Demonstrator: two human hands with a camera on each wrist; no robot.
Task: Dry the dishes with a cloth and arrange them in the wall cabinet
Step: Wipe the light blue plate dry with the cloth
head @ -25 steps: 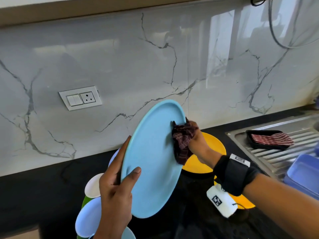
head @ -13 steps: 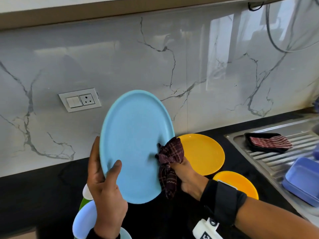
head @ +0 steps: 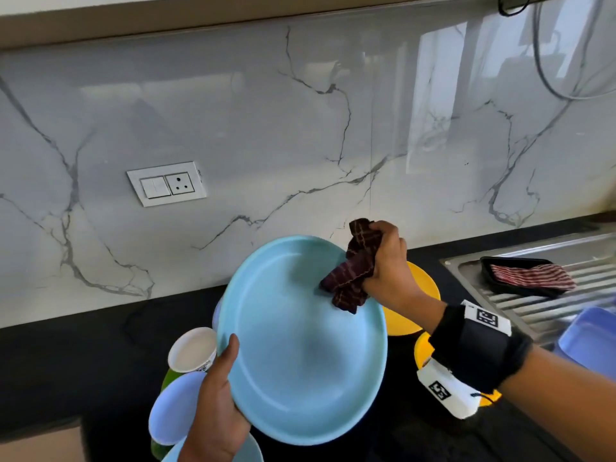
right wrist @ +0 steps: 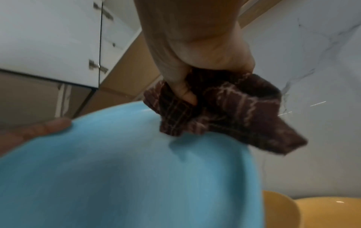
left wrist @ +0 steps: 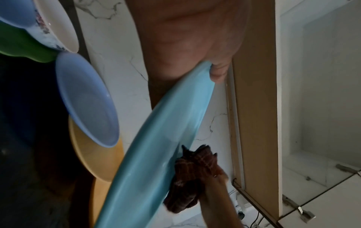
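Note:
A large light-blue plate (head: 300, 348) is held over the black counter with its upper face toward me. My left hand (head: 218, 398) grips its lower left rim, thumb on top; the plate (left wrist: 156, 146) shows edge-on in the left wrist view. My right hand (head: 386, 261) holds a bunched dark maroon checked cloth (head: 353, 271) against the plate's upper right part. The right wrist view shows the cloth (right wrist: 224, 106) wrapped in my fingers, touching the plate (right wrist: 126, 177). The underside of the wall cabinet (head: 200, 18) runs along the top.
Under the plate lie two yellow plates (head: 423, 288), a white cup (head: 191, 350), a pale blue bowl (head: 173, 408) and a green item (head: 168, 378). On the steel sink drainboard (head: 546, 305) sits a black tray with a striped cloth (head: 530, 275). A lilac tub (head: 590, 338) stands beside it.
The blue plate tipped from nearly upright to lying flatter and lower. My right hand wiped with the cloth from the plate's lower right edge up to its upper right part.

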